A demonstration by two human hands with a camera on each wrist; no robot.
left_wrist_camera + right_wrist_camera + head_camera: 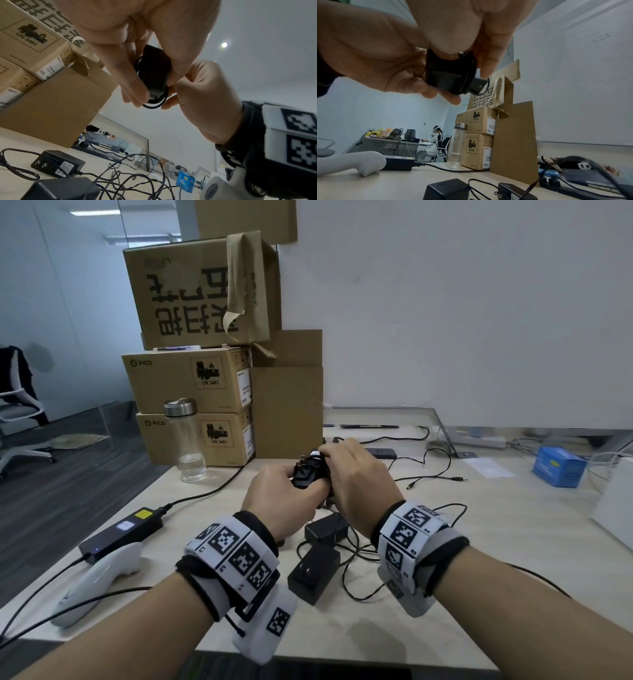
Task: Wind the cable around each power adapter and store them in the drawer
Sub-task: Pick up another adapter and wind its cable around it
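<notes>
Both hands hold a small black power adapter (308, 474) above the table, its plug prongs facing up. My left hand (286, 486) grips the adapter body (154, 70) from the left. My right hand (337, 463) pinches the thin black cable (154, 104) that lies in loops around the adapter (447, 73). Two more black adapters (325, 530) (313, 573) lie on the table below my hands, among loose tangled cables (359, 553). No drawer is in view.
Stacked cardboard boxes (191, 378) and a glass bottle (186, 440) stand at the back left. A large power brick (120, 534) and a white controller (96, 580) lie at the left. A blue box (558, 467) sits far right. The table's front edge (342, 655) is near.
</notes>
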